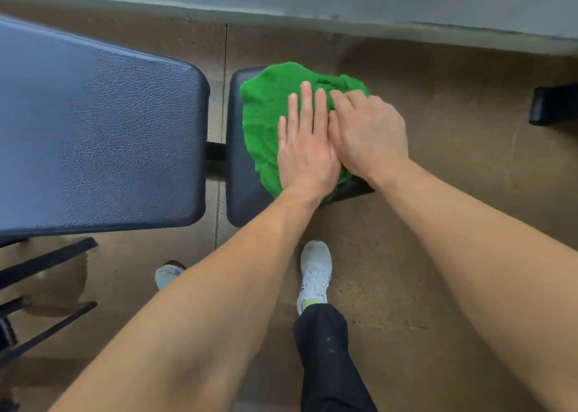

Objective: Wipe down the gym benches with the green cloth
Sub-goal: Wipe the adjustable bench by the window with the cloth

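Two hands press on the green cloth (266, 114) in the middle of the frame. The cloth lies spread out on the small seat pad (244, 199) of the bench and covers most of its top.

The left hand (305, 148) lies flat on the cloth with its fingers straight and close together. The right hand (369, 130) sits just beside it, touching it, and its fingers reach a little over the left one. Those fingers look a bit bent, but they push down on the cloth and do not grab it.

The step here looks like wiping the small seat pad. The lower left corner of that pad shows bare, so I think the cloth has to slide there next. Both hands need to push down flat so the cloth does not bunch up or slip off the edge.

The big pad (103, 136) on the left of the frame waits close by, across a thin gap. The hands probably go there after.
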`<state>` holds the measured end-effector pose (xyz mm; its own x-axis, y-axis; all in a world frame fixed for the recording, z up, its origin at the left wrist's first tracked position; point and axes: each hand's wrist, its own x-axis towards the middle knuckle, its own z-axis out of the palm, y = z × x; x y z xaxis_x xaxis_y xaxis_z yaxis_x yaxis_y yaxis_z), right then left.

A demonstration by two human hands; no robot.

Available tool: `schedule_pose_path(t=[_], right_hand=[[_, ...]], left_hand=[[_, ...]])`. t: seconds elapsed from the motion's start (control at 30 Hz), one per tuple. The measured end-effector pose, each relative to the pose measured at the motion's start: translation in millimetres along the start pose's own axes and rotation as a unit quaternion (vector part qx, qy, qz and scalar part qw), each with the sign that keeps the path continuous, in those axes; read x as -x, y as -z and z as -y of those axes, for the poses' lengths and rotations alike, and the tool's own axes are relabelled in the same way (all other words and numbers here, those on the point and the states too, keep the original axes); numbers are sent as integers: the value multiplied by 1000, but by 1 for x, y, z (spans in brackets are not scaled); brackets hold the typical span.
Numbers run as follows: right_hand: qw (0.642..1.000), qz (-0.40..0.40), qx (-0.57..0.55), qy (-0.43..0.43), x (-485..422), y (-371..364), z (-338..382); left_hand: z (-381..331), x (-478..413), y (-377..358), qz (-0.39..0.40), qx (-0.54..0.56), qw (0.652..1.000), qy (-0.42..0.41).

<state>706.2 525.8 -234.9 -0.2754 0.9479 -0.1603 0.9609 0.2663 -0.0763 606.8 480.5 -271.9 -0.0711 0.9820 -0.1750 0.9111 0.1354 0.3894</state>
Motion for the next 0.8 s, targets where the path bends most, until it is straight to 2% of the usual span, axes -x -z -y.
schedule_pose_path(t=[0.1,0.17,0.23,0.33,0.43,0.53,0.6,0.7,0.8], right_hand=[[994,-27,-62,-81,37,6,-14],[973,-33,-167,-154,59,1,-16],[931,-51,-280,-229,79,-6,-8],[855,-96,-385,-334,100,-14,23],[778,-136,-439,-429,105,-20,62],[724,-167,-469,-478,100,-20,96],[695,-146,-488,-508,98,-21,112],[669,-67,-511,-535,105,-25,130],[662,8,-507,-553,118,-20,137]], left_hand=[[-17,18,0,5,0,997,-76],[-23,30,0,8,-16,992,-121],[-22,39,0,25,-24,986,-163],[-1,50,3,45,-43,968,-242],[29,60,7,59,-87,943,-317],[51,61,12,60,-133,932,-333],[65,59,14,67,-146,924,-348],[82,61,26,99,-178,892,-403],[80,72,55,123,-135,924,-336]])
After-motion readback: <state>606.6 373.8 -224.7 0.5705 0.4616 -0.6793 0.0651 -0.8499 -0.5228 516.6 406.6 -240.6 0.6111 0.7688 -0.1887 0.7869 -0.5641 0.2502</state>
